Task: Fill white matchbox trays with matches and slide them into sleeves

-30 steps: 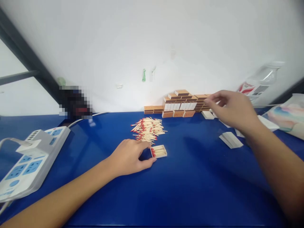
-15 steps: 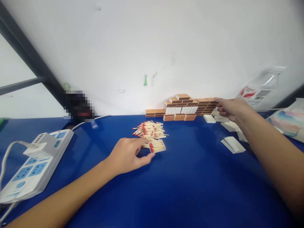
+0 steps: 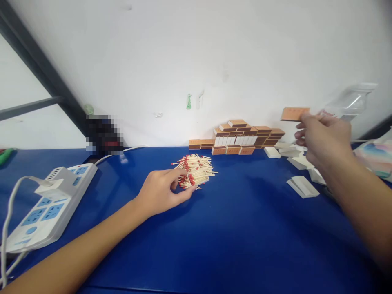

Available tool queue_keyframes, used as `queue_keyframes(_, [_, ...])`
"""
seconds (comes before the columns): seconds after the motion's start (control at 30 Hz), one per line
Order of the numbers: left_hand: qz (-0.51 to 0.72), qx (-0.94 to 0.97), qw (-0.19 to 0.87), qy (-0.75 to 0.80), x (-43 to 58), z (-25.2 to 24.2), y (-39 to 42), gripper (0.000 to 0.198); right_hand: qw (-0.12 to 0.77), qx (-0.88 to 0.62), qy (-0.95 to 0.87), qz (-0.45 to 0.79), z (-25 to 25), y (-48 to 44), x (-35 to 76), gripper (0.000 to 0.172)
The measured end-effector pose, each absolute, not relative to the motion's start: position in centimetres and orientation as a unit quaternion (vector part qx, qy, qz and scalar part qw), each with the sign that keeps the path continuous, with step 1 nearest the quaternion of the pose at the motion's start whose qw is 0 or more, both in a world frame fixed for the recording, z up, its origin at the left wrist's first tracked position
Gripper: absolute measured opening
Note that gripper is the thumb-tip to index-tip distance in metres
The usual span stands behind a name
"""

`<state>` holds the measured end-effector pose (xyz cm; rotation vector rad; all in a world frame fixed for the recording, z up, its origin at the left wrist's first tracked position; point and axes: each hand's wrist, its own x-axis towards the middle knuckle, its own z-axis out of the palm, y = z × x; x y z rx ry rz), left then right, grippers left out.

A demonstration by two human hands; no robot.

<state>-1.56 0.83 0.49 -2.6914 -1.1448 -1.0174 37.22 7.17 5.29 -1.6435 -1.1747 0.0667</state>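
Observation:
My left hand [image 3: 162, 190] grips a small white matchbox tray [image 3: 199, 178] filled with red-tipped matches, between thumb and fingers. Just behind the tray lies a heap of loose matches [image 3: 197, 161]. My right hand [image 3: 324, 132] is raised at the right, pinching an orange matchbox sleeve [image 3: 294, 114] by its right end; whether anything is inside it I cannot tell. Stacked matchboxes [image 3: 234, 134] stand against the wall, to the left of my right hand. Under that hand, several white matchbox trays [image 3: 302, 186] lie scattered, some partly hidden by the wrist.
A white power strip [image 3: 52, 210] with a plugged-in adapter and cables lies at the left on the blue table [image 3: 214, 245]. A clear plastic bottle [image 3: 352, 102] and a pastel-patterned packet [image 3: 375, 157] are at the far right. The wall [image 3: 147, 61] closes off the back.
My right hand has lifted the orange matchbox sleeve off the right end of the stack, up and to the right. My left hand has brought the filled tray slightly back and left, over the match heap.

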Motion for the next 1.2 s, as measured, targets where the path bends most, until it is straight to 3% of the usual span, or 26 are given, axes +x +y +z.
queue_keyframes(0.17, [-0.376, -0.850, 0.018, -0.370, -1.4, 0.4, 0.8, 0.028, 0.492, -0.572, -0.592, 0.283, 4.1, 1.8, 28.0, 0.034])
queue_keyframes(0.27, [-0.392, -0.845, 0.020, -0.364, -1.4, 0.4, 0.8, 0.030, 0.448, -0.503, -0.653, 0.346, 3.1, 0.0, 24.6, 0.043])
queue_keyframes(0.57, [-0.389, -0.852, 0.025, -0.348, -1.3, 0.3, 0.9, 0.030, 0.402, -0.497, -0.667, 0.381, 3.0, 0.0, 25.5, 0.042])
queue_keyframes(0.73, [-0.382, -0.855, 0.029, -0.349, -1.3, 0.2, 0.9, 0.030, 0.419, -0.498, -0.646, 0.399, 2.3, -0.1, 25.2, 0.041])
queue_keyframes(0.97, [-0.388, -0.859, 0.026, -0.334, -1.2, 0.3, 0.7, 0.034, 0.377, -0.463, -0.721, 0.351, 1.7, -1.8, 23.7, 0.049])
queue_keyframes(1.1, [-0.396, -0.871, 0.016, -0.291, -1.1, 0.0, 0.5, 0.052, 0.334, -0.416, -0.775, 0.339, 1.6, -3.6, 22.3, 0.052])
queue_keyframes(1.2, [-0.393, -0.877, 0.021, -0.276, -0.8, -0.1, 0.1, 0.046, 0.335, -0.403, -0.789, 0.321, 2.0, -4.2, 22.1, 0.047])
